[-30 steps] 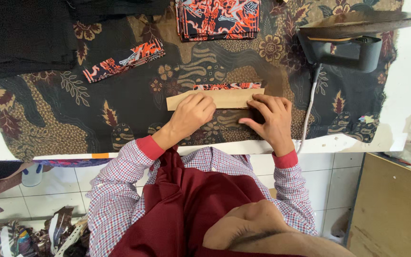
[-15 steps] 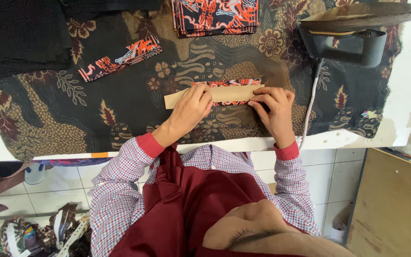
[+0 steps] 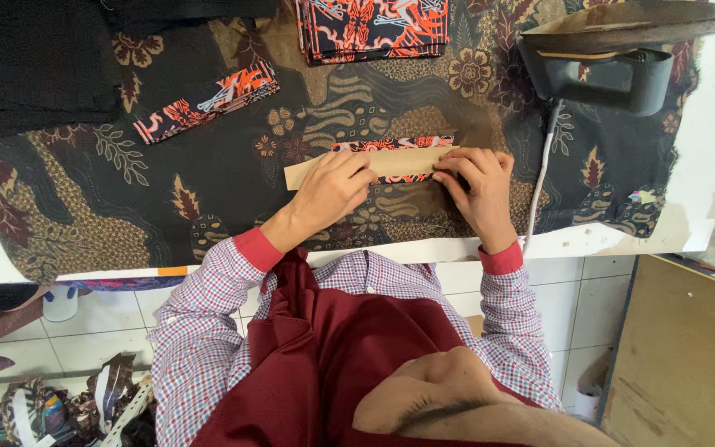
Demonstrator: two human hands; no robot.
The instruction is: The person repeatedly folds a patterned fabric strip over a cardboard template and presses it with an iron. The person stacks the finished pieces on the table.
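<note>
A tan cardboard strip lies flat on a dark batik-covered table, over a red-and-black patterned fabric strip whose edge shows along its far side. My left hand presses on the left half of the cardboard strip, fingers spread. My right hand pinches the right end of the cardboard and fabric with its fingertips. Both sleeves are checked with red cuffs.
An electric iron stands at the far right, its cord running down to the table's near edge. A folded patterned strip lies at the left, a stack of patterned fabric at the back, black cloth far left.
Both hands have shifted slightly along the cardboard strip. The right hand has moved from resting below the strip to gripping its right end.
</note>
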